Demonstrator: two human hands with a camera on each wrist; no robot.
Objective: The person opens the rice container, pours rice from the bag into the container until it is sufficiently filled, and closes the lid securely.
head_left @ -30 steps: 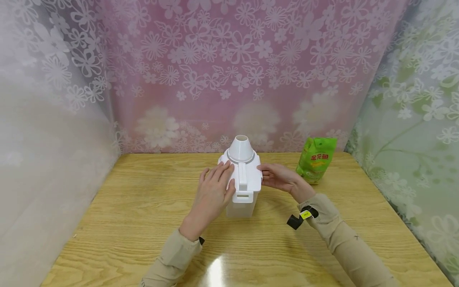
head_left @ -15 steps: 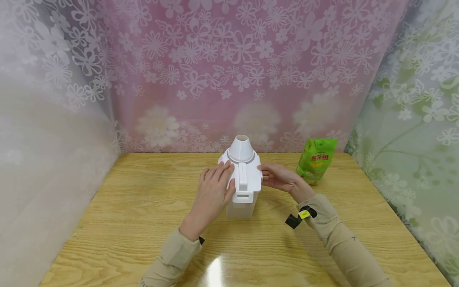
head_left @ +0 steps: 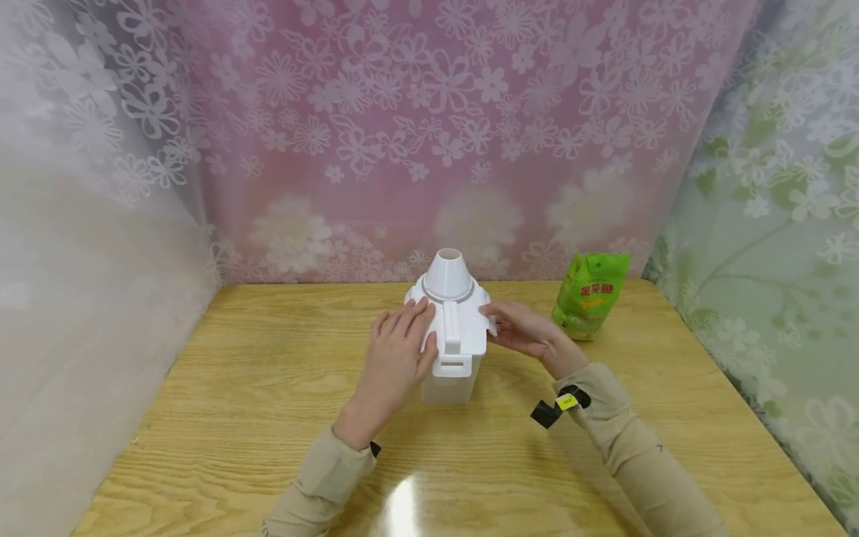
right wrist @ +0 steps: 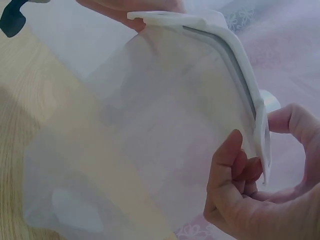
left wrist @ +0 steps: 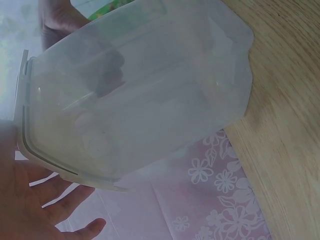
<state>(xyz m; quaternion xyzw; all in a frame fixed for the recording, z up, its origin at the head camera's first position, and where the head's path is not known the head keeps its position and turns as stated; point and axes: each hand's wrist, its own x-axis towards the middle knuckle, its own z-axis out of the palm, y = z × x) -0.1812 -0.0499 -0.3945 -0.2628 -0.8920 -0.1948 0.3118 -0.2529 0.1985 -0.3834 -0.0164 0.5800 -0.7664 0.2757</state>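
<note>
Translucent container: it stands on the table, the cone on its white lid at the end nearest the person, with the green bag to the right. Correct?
Not quite: the cone sits at the far end of the white lid, as the head view shows. The translucent container stands on the table, with the green bag to the right.

Room left of left grip [head_left: 392, 362]; green bag [head_left: 590, 298] obstructs right rear.

Both wrist views crop the translucent container [left wrist: 165, 95].
</note>
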